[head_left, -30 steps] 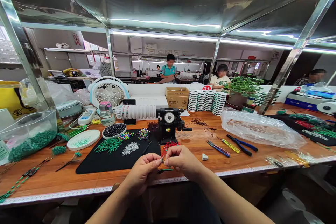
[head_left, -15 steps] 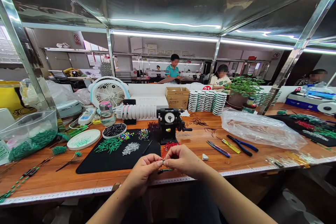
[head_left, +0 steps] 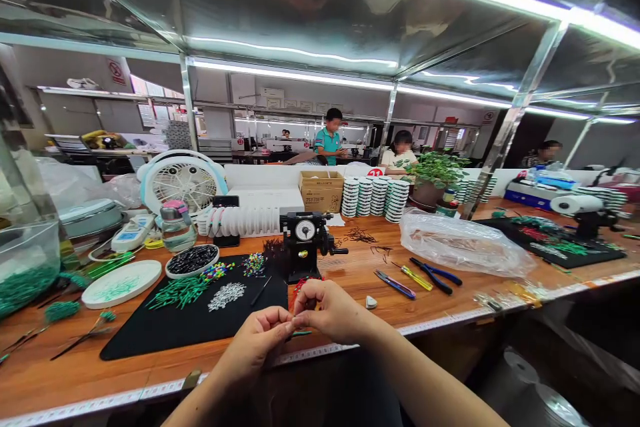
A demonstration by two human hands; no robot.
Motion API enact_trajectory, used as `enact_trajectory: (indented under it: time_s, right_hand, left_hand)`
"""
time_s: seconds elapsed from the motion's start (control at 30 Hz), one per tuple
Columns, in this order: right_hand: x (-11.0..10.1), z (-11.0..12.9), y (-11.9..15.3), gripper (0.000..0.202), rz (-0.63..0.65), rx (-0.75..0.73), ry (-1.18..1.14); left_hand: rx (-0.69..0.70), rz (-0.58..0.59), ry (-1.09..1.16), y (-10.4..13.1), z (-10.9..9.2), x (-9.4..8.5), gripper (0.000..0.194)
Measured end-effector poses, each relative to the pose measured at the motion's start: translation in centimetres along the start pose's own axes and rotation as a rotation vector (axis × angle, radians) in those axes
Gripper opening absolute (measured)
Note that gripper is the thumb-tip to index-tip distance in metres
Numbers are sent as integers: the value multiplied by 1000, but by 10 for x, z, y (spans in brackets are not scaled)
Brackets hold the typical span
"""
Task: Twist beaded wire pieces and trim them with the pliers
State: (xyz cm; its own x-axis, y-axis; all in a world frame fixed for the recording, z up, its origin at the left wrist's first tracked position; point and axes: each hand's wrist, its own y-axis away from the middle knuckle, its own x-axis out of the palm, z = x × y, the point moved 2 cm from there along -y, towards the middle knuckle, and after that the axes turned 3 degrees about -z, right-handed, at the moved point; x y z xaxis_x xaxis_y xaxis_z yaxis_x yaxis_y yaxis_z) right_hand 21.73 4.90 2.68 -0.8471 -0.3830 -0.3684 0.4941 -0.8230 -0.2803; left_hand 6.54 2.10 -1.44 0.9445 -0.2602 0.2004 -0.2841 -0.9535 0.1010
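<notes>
My left hand [head_left: 263, 340] and my right hand [head_left: 320, 312] meet fingertip to fingertip over the table's front edge. Both are closed in a pinch, and whatever sits between the fingers is too small and covered to name. Just behind them lie red pieces [head_left: 300, 285], partly hidden by my right hand. A small black winding machine [head_left: 304, 240] with a round dial and a crank stands beyond. To the left, a black mat [head_left: 165, 323] carries green pieces [head_left: 180, 290], small silvery pieces [head_left: 226, 295], multicoloured beads [head_left: 254, 265] and a thin dark tool [head_left: 261, 290].
Cutters [head_left: 395, 284], a yellow-handled screwdriver [head_left: 417, 277] and pliers [head_left: 433, 273] lie right of my hands. A clear plastic bag [head_left: 465, 243] is behind them. White spools [head_left: 243, 221], a fan [head_left: 183, 185] and a bowl of black beads [head_left: 193, 260] stand left. People sit or stand beyond the partition.
The view has turned to the right, so the table's things appear farther left. My hands stay pinched together, with the fingertips drawn a little closer over what they hold.
</notes>
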Motion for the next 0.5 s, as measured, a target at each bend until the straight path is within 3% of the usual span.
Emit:
enact_trajectory:
  time_s: [0.13, 0.3, 0.5]
  right_hand:
    - [0, 1, -2, 8, -205, -3, -5]
    - [6, 0, 1, 5, -72, 56, -65]
    - [8, -1, 2, 8, -208, 66, -25]
  left_hand:
    - [23, -42, -32, -1, 2, -1, 33]
    - [27, -61, -29, -3, 9, -6, 34]
    - [111, -2, -170, -6, 4, -11, 33]
